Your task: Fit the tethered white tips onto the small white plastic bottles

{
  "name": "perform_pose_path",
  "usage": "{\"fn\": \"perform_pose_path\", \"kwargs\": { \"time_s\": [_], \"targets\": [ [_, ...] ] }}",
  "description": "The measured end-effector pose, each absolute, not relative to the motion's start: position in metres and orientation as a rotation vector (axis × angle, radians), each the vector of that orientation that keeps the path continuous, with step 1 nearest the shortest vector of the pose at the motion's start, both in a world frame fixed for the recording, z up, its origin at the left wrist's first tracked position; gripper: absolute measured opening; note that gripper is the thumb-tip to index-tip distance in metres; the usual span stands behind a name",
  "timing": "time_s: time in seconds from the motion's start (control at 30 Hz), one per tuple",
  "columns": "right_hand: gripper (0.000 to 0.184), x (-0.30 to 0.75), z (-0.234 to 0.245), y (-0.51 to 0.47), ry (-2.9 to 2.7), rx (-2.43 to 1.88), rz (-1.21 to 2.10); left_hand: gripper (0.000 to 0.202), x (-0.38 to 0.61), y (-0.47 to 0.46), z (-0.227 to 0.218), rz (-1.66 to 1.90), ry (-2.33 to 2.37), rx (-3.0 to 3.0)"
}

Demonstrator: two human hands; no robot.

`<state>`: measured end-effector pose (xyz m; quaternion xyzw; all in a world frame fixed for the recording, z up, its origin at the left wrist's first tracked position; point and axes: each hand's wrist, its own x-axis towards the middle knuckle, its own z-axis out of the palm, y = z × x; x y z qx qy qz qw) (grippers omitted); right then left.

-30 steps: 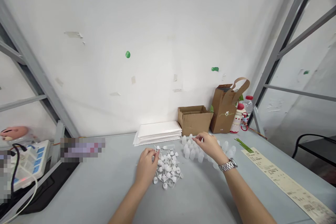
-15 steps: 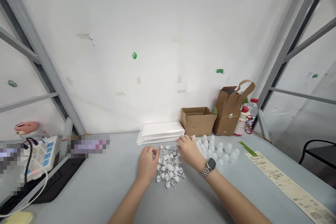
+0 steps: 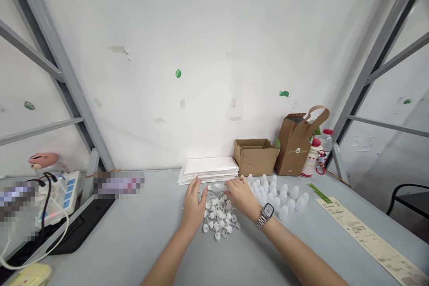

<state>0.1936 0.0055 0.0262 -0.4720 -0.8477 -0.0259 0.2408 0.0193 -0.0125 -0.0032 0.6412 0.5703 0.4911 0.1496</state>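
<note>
A pile of small white plastic caps with thin stems or loops lies on the grey table between my hands. My left hand is at the pile's left edge, fingers stretched and thumb apart, with nothing visible in it. My right hand, with a watch on its wrist, is over the pile's upper right side. Its fingers are curled around the end of a small translucent white plastic piece, partly hidden by them. Right of that hand stand several frosted, round-topped plastic pieces.
Behind the pile are stacked white flat sheets, an open cardboard box and a brown paper bag. A long printed paper strip lies at right. At left are a black flat object and a power strip with cables.
My left hand's fingers have straightened and spread upward. The right hand stays over the pile's upper right, fingers still curled. The whole view has shifted slightly.
</note>
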Motion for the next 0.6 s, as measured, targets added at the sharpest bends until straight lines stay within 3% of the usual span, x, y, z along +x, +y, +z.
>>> {"fn": "perform_pose_path", "kwargs": {
  "time_s": [0.13, 0.43, 0.6],
  "targets": [
    [0.018, 0.195, 0.023, -0.012, -2.142, -1.206, 0.162, 0.027, 0.022, -0.017, 0.002, 1.36, 1.546, 1.884],
    [0.019, 0.192, 0.016, -0.023, -1.812, -1.144, 0.595, 0.029, 0.024, -0.02, 0.006, 1.235, 1.42, 1.995],
    [0.029, 0.195, 0.013, -0.018, -1.662, -1.197, 0.77, 0.037, 0.028, -0.023, 0.013, 1.302, 1.322, 1.883]
  ]
}}
